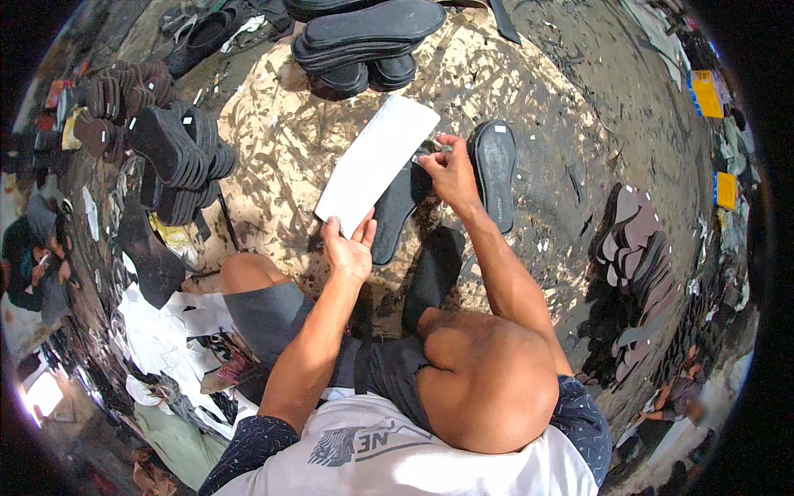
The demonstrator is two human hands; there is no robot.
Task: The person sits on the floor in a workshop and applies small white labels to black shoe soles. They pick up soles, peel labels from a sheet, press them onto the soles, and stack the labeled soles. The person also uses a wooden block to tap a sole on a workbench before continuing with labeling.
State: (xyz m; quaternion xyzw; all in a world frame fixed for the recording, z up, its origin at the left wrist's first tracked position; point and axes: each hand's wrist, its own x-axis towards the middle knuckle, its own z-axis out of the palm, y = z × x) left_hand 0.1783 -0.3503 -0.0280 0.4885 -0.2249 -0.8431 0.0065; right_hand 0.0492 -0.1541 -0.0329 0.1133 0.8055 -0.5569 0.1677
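Observation:
A long white sheet (376,157), like paper or thin card, lies slantwise over the work board in front of me. My left hand (349,250) grips its near end, palm up, with the fingertips at the edge. At the sheet's right edge my right hand (452,174) is closed in a pinch on something small and dark or shiny that I cannot make out. Between my hands a black shoe sole (395,219) lies partly under the sheet. Just right of my right hand rests a black insole-topped sole (496,178) with a small white label at its far end.
Stacked black soles (368,33) stand at the far side of the board (265,107). More black soles (178,153) are piled at left, brown ones (128,91) behind. Grey-brown sole pieces (641,256) lie at right, white scraps (169,331) at near left. Other people sit at both sides.

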